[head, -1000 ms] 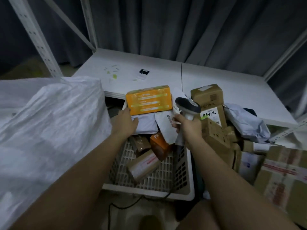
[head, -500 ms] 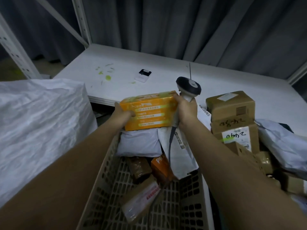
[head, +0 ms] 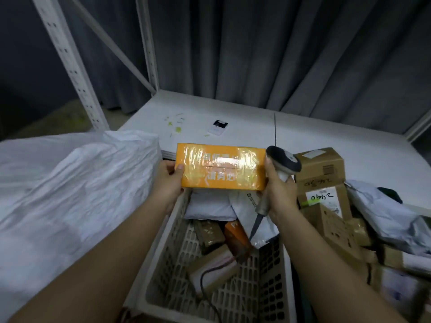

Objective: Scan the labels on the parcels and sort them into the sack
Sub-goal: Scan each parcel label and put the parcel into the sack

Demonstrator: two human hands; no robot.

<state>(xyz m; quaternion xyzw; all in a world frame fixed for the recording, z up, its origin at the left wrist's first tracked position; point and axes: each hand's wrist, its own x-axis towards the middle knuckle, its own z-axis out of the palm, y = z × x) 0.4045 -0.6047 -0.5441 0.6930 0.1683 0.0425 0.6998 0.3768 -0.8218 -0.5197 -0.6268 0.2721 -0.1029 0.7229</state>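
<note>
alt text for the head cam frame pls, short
Two bare hands hold an orange taped box above a perforated plastic basket of parcels; the left hand grips one end, the right hand steadies the other while gripping a handheld scanner. A white sack lies left, stacked cardboard boxes right.

Dim indoor shot, flat cool cast, light source not visible. Brightest areas are the white surface [head: 303, 141] and the white sack [head: 70, 194], both slightly washed out. Strong glare on the clear tape across the orange parcel [head: 221, 170] (printed characters half lost under it). Dark curtain [head: 256, 54] and upper left corner fall into near-black with little detail. Wide-angle distortion: the shelf uprights [head: 63, 64] lean and bow toward the edges. Boxes at the lower right corner [head: 396, 287] are smeared and soft. Overall grainy, low contrast; shadows soft inside the crate [head: 275, 276].
</note>
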